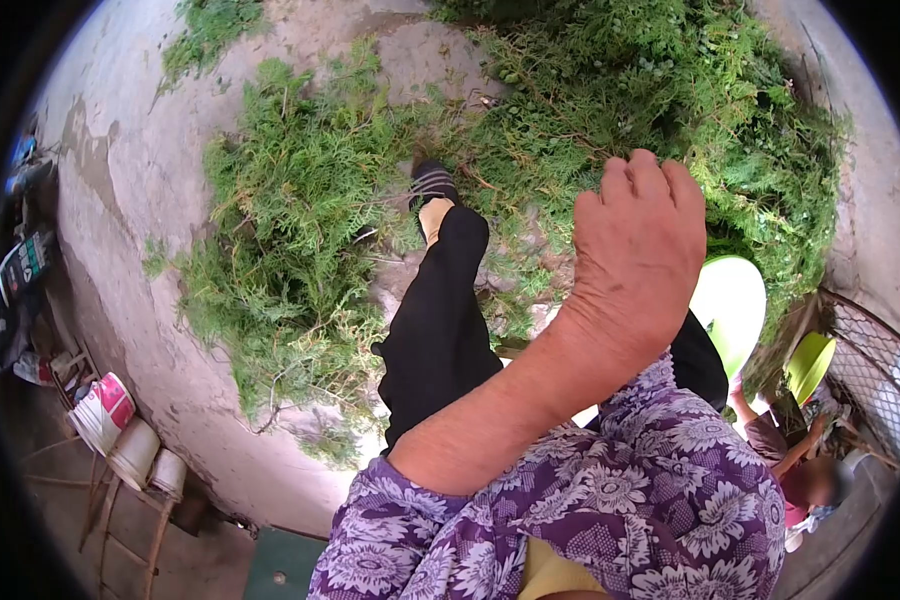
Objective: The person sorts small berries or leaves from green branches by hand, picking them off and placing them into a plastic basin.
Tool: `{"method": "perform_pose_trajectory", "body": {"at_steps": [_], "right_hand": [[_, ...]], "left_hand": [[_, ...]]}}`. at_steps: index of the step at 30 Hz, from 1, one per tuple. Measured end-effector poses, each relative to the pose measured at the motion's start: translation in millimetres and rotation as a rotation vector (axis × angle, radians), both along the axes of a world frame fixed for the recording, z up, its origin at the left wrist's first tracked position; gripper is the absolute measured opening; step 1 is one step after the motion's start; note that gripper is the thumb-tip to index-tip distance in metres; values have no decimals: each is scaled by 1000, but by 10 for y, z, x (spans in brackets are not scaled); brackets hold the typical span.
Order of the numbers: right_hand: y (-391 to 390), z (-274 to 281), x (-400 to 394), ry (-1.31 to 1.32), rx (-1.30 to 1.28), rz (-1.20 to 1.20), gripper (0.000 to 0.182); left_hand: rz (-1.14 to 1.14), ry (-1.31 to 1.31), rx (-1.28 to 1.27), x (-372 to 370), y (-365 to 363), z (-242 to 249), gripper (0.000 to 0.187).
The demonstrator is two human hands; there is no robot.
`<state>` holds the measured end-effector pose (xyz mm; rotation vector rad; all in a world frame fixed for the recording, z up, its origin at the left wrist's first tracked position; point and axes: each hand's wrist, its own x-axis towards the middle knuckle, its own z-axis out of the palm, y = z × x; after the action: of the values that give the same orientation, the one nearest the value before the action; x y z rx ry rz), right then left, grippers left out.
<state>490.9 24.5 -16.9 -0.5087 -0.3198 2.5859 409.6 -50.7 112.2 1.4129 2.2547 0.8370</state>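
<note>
My left hand (pixel 642 235) reaches across my body from the left sleeve, with its back toward me. Its fingers curl downward above the edge of a heap of cut green conifer branches (pixel 670 80). The fingertips are hidden, so what they hold, if anything, cannot be made out. My right hand is out of view. Another pile of feathery green sprigs (pixel 290 190) lies on the concrete to the left of my foot in a dark striped shoe (pixel 432 182). A pale green rounded object (pixel 732 305), washed out by light, shows just below my left hand.
Several white buckets (pixel 135 450) stand by a wooden frame (pixel 110 535) at lower left. At right sits another person (pixel 795 480), near a yellow-green oval object (pixel 810 365) and a wire mesh panel (pixel 875 350). A small green clump (pixel 210 30) lies at top left.
</note>
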Motion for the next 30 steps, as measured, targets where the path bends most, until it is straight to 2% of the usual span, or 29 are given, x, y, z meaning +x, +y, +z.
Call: {"method": "perform_pose_trajectory", "body": {"at_steps": [2, 3, 5, 9, 11, 16, 18, 20, 22, 23, 24, 25, 26, 27, 28, 29, 30], "right_hand": [[23, 182, -14, 25, 96, -29, 18], [29, 271, -20, 38, 144, -45, 18], [48, 403, -27, 63, 238, -77, 18], [48, 572, 20, 106, 417, -149, 18], [77, 639, 39, 120, 467, -170, 18], [236, 581, 167, 35, 684, -120, 30], [208, 602, 161, 105, 625, -128, 29], [148, 679, 141, 175, 567, -140, 28], [81, 747, 136, 22, 609, -173, 24], [71, 734, 111, 21, 609, -174, 24], [70, 709, 78, 144, 460, -167, 21], [77, 712, 19, 265, 310, -159, 19], [103, 707, -13, 265, 311, -159, 19], [150, 676, -18, 327, 159, -62, 11], [223, 619, -5, 386, 5, 33, 4], [314, 408, 30, 373, 39, 77, 7], [290, 253, 60, 370, 40, 77, 7]], "left_hand": [[33, -156, 45, -60, -1, 39, 29], [35, -155, 45, -49, 3, 59, 29], [80, -419, 94, -16, 19, 97, 22], [12, -474, -45, -83, 10, 136, 19], [-4, -737, 252, -89, 23, 117, 18], [5, -855, 174, -88, 56, 166, 16], [-4, -922, 145, -77, 58, 149, 14], [-6, -1113, 265, -43, 77, 103, 16], [-21, -1097, 276, -28, 75, 100, 16], [-36, -1082, 289, -23, 71, 108, 15], [-37, -1082, 289, 7, 58, 110, 15], [-46, -820, 308, 36, 42, 125, 11], [-53, -557, 323, 55, 26, 143, 14], [-53, -558, 323, 68, 11, 156, 14], [-239, -564, 114, 75, -3, 180, 11], [-423, -561, -95, 73, -18, 208, 8], [-424, -563, -94, 113, -48, 196, 8]]}}
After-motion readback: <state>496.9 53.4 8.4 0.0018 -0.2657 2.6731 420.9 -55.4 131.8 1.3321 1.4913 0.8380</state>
